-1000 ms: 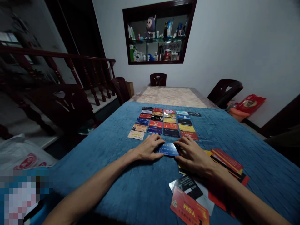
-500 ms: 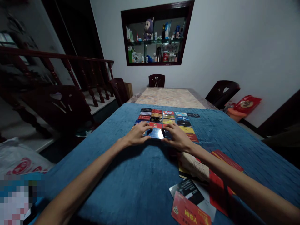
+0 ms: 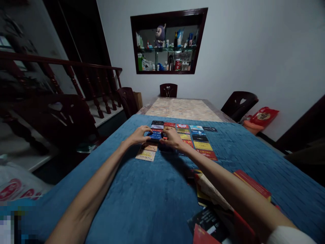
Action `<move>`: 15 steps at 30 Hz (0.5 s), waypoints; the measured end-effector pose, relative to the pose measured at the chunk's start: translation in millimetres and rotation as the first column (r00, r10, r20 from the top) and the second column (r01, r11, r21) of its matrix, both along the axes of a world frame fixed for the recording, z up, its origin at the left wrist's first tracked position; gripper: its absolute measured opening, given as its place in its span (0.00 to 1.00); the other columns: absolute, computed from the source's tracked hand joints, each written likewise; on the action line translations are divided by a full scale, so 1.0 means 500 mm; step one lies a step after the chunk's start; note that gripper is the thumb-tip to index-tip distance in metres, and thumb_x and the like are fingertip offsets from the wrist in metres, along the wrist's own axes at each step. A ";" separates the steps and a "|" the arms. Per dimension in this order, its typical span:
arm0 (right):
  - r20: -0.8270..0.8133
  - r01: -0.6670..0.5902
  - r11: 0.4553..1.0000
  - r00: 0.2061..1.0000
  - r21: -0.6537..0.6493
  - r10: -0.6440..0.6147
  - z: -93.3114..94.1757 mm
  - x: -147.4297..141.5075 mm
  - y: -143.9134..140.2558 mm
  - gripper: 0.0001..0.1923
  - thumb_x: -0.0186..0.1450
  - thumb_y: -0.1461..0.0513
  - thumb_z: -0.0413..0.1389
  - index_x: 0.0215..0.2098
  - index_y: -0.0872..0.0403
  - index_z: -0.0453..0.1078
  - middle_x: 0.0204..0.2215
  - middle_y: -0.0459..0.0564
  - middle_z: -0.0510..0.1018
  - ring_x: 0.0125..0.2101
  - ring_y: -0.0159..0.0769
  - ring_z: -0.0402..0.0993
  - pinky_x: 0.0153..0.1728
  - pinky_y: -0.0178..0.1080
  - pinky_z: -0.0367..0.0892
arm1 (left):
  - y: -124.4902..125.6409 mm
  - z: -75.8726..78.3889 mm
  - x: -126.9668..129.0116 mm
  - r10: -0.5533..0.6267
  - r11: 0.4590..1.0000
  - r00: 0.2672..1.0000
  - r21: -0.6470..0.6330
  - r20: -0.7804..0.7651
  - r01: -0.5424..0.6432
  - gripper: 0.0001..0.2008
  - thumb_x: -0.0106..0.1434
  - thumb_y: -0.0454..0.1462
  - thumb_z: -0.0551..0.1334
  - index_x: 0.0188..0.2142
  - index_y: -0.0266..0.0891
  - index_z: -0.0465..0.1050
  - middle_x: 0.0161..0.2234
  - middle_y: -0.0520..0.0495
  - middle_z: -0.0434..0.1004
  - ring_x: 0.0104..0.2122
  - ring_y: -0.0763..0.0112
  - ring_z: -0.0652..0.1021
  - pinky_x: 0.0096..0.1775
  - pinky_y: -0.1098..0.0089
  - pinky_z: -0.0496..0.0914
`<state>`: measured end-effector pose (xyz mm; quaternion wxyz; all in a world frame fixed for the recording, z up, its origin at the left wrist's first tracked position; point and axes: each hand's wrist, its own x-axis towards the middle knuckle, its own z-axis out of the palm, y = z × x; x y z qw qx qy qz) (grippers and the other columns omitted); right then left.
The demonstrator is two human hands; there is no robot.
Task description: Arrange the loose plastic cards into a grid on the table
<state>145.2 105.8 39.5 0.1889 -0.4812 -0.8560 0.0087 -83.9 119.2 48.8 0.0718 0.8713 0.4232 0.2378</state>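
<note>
Card [image 3: 155, 136], blue, sits between both hands out over the left columns of the grid [image 3: 200, 139] on the blue cloth [image 3: 152, 203]. Left hand [image 3: 138, 135] pinches its left edge with curled fingers; right hand [image 3: 172, 138] has narrowed fingers on its right edge. It looks thin, stiff, light and slick, so best gripped by the short edges.

Your arms: both bare, stretched far forward, converging | your left hand [image 3: 138, 135]: palm down, fingers curled, pinching inward | your right hand [image 3: 173, 138]: palm down, fingers bent, close beside the left, hands nearly meeting
</note>
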 end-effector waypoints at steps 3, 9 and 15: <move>0.015 0.011 1.000 1.000 -0.016 -0.011 -0.012 -0.011 0.021 0.19 0.63 0.55 0.62 0.49 0.57 0.75 0.50 0.59 0.76 0.51 0.48 0.69 0.49 0.41 0.64 | 0.024 -0.023 -0.006 0.026 1.000 0.999 -0.008 -0.022 -0.026 0.15 0.54 0.35 0.65 0.43 0.38 0.78 0.46 0.44 0.77 0.49 0.57 0.75 0.55 0.58 0.68; 0.043 0.012 0.998 0.999 -0.059 -0.010 -0.034 -0.030 0.044 0.17 0.63 0.55 0.62 0.48 0.54 0.76 0.48 0.56 0.78 0.49 0.44 0.72 0.47 0.39 0.64 | 0.040 -0.051 -0.022 0.027 0.999 0.999 -0.044 -0.021 -0.028 0.15 0.53 0.35 0.64 0.42 0.39 0.79 0.44 0.46 0.80 0.47 0.56 0.76 0.55 0.59 0.69; 0.080 0.031 0.997 0.997 -0.075 -0.025 -0.038 -0.043 0.047 0.18 0.64 0.55 0.61 0.49 0.55 0.76 0.50 0.58 0.77 0.52 0.47 0.70 0.48 0.39 0.64 | 0.038 -0.061 -0.028 0.038 0.998 0.998 -0.042 -0.053 -0.041 0.15 0.56 0.34 0.62 0.42 0.38 0.79 0.46 0.43 0.80 0.48 0.55 0.76 0.55 0.57 0.69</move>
